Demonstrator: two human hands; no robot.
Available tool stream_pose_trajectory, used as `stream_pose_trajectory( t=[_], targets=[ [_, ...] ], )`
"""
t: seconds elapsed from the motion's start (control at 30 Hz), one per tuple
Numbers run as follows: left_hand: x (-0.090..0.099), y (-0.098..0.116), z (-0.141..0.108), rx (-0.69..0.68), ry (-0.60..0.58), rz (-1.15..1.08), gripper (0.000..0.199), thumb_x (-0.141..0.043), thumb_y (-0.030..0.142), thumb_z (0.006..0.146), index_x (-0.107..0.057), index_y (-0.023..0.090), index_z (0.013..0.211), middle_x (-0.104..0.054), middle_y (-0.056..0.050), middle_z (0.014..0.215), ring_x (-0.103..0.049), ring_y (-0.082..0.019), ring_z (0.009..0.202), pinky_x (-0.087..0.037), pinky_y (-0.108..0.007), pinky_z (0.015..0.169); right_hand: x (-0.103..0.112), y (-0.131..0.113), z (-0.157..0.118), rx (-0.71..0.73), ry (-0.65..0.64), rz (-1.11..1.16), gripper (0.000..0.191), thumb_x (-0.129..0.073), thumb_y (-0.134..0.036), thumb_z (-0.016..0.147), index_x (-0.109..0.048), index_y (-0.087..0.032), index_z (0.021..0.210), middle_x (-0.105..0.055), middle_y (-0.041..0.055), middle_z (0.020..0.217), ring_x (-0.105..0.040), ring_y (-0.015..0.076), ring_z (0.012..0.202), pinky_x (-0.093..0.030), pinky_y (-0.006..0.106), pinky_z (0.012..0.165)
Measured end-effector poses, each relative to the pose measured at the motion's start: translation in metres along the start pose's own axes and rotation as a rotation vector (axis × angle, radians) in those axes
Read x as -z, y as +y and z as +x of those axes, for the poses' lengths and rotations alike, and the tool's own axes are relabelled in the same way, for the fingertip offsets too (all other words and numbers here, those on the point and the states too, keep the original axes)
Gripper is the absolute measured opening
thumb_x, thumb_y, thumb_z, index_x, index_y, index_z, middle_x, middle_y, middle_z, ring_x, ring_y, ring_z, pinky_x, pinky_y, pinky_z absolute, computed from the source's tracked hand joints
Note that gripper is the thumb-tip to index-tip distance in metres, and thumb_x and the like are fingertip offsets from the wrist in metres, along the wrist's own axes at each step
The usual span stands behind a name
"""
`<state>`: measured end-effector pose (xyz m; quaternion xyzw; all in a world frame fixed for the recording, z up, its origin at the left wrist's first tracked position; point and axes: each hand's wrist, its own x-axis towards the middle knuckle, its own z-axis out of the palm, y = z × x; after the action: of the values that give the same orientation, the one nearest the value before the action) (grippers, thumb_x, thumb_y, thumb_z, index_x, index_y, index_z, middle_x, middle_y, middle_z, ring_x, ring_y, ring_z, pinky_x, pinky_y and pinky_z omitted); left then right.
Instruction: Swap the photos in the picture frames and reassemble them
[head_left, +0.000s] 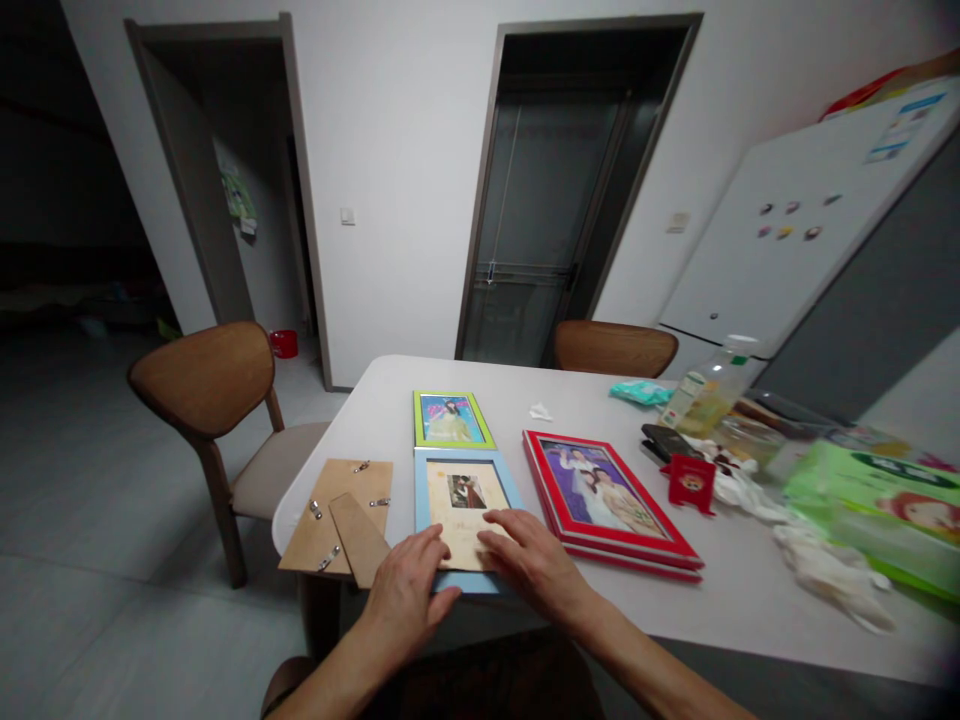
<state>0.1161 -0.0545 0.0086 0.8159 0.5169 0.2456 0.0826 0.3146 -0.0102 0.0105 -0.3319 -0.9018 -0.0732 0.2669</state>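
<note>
Print (pixel 463 530) lies on blue frame (pixel 421 497), lower centre; left hand (pixel 407 582) and right hand (pixel 538 558) touch it, fingers loose. Backing board (pixel 323 535), lower left, seems still unfitted.

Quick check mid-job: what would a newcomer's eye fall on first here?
Probably the stacked red frames, bold against the pale table to the right of the blue frame. Next, the left hand and right hand, fingers on a cream printed sheet at the blue frame, near the table's front edge. Then the bright green package at the table's far right.
</note>
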Motion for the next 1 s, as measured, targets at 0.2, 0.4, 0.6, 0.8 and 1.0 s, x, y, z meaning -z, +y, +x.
stream_pose_trajectory(
  t=[0.2,0.4,0.6,0.8,1.0],
  targets=[
    [0.011,-0.006,0.023,-0.060,-0.123,0.095,0.023,-0.061,0.021,0.068,-0.053,0.019,0.089,-0.059,-0.005,0.096,-0.052,-0.022,0.091,-0.046,-0.035,0.076,0.005,0.011,0.001,-0.086,-0.185,0.133,0.035,-0.060,-0.036,0.068,-0.057,-0.019,0.098,-0.052,0.0113,0.106,-0.050,0.0204,0.095,-0.043,0.034,0.079],
    [0.014,-0.009,0.024,-0.181,-0.131,0.135,0.023,-0.059,0.022,0.070,-0.052,0.019,0.092,-0.058,-0.005,0.099,-0.052,-0.019,0.091,-0.045,-0.032,0.077,0.007,0.008,-0.001,-0.002,-0.178,0.042,0.024,-0.051,-0.029,0.075,-0.057,-0.018,0.097,-0.054,0.0114,0.103,-0.051,0.0197,0.092,-0.043,0.034,0.077],
    [0.016,-0.006,0.025,-0.339,-0.043,0.172,0.021,-0.043,0.013,0.078,-0.050,0.017,0.098,-0.059,-0.007,0.097,-0.054,-0.018,0.090,-0.047,-0.031,0.073,0.007,0.010,-0.001,0.009,0.019,-0.007,0.020,-0.043,-0.023,0.080,-0.058,-0.019,0.092,-0.058,0.0100,0.095,-0.053,0.0179,0.087,-0.045,0.034,0.074],
    [0.017,-0.006,0.032,-0.343,0.155,0.122,0.020,-0.036,0.016,0.082,-0.052,0.016,0.095,-0.061,-0.007,0.088,-0.056,-0.016,0.084,-0.049,-0.029,0.070,0.013,0.018,0.004,-0.098,-0.035,0.111,0.029,-0.048,-0.024,0.076,-0.054,-0.020,0.104,-0.055,0.0107,0.103,-0.051,0.0201,0.095,-0.045,0.037,0.078],
    [0.018,-0.003,0.031,-0.345,0.205,-0.082,0.022,-0.037,0.014,0.082,-0.052,0.015,0.098,-0.059,-0.008,0.101,-0.052,-0.015,0.099,-0.045,-0.030,0.085,0.011,0.015,0.002,-0.064,0.062,0.154,0.032,-0.035,-0.014,0.082,-0.053,-0.022,0.107,-0.056,0.0087,0.106,-0.048,0.0173,0.102,-0.043,0.037,0.085]
  ],
)
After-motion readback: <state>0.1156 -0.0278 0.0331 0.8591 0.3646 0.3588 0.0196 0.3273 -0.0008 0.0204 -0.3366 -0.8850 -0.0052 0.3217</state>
